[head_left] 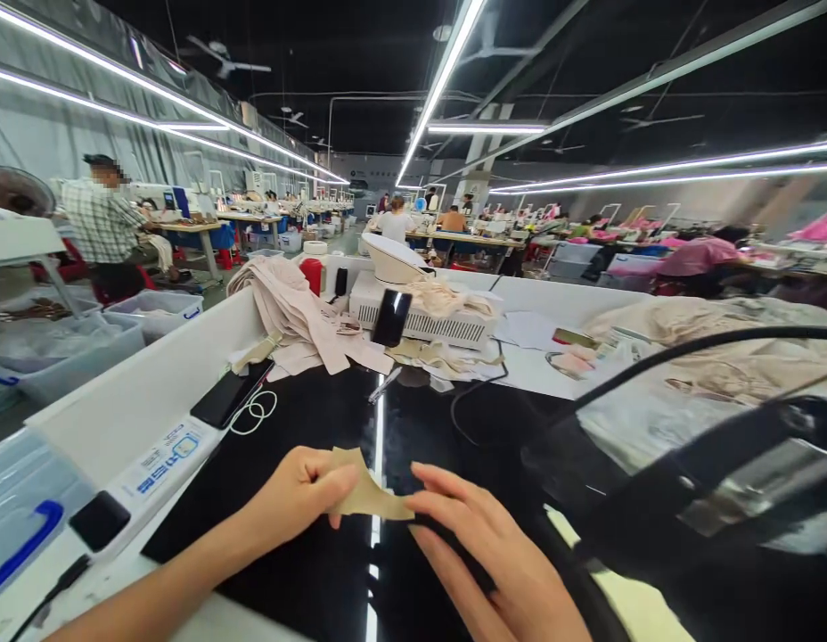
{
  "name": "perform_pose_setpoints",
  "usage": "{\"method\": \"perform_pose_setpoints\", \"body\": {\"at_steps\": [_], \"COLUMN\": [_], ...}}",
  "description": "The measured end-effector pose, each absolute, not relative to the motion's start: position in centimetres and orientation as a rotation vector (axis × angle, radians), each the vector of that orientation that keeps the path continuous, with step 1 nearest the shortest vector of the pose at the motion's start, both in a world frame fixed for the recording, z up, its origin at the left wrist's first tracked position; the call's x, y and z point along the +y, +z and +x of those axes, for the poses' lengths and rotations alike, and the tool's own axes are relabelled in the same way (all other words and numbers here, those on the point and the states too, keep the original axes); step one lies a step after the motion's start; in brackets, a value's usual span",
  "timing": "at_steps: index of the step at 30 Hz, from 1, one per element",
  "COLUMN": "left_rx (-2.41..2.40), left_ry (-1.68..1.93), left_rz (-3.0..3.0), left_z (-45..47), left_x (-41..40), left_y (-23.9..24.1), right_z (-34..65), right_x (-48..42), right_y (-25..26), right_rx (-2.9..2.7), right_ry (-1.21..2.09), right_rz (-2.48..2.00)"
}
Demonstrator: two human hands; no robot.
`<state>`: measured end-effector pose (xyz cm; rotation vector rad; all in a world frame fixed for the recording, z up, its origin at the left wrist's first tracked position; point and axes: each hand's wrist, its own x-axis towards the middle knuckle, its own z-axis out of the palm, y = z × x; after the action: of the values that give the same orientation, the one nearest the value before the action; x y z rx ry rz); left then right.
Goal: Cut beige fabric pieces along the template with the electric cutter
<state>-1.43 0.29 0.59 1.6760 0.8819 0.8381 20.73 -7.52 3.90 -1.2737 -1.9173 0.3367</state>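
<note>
My left hand is closed on a small curved piece of beige fabric, with the thumb on top and the fingers beneath. The piece narrows toward its right end and is held above a glossy black work surface. At that narrow end is my right hand, its fingers apart and the fingertips at or just touching the edge. Whether they bear on the fabric, I cannot tell.
A phone leans against a white vented box. Beige fabric strips are heaped at the back left. A dark machine arm stands at right, near pale yellow pieces. Another dark phone and a white cable lie left.
</note>
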Motion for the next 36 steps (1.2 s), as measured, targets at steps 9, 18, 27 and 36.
{"method": "perform_pose_setpoints", "body": {"at_steps": [9,18,27,36], "left_rx": [1.001,1.383,1.212,1.188], "left_ry": [0.914,0.911,0.464,0.534], "left_rz": [1.575,1.807,2.32,2.255], "left_z": [-1.8,-2.8,-2.6,-2.5], "left_x": [1.6,2.7,1.1,1.2], "left_y": [0.6,0.6,0.3,1.0], "right_z": [18.1,18.7,18.0,18.0], "right_x": [-0.8,6.2,6.2,3.3], "right_y": [3.4,0.9,-0.8,2.1], "right_rx": [-1.702,-1.676,-1.997,-2.033], "right_ry": [0.923,0.808,0.612,0.59], "right_rz": [-1.263,-1.391,-1.371,-1.314]}}
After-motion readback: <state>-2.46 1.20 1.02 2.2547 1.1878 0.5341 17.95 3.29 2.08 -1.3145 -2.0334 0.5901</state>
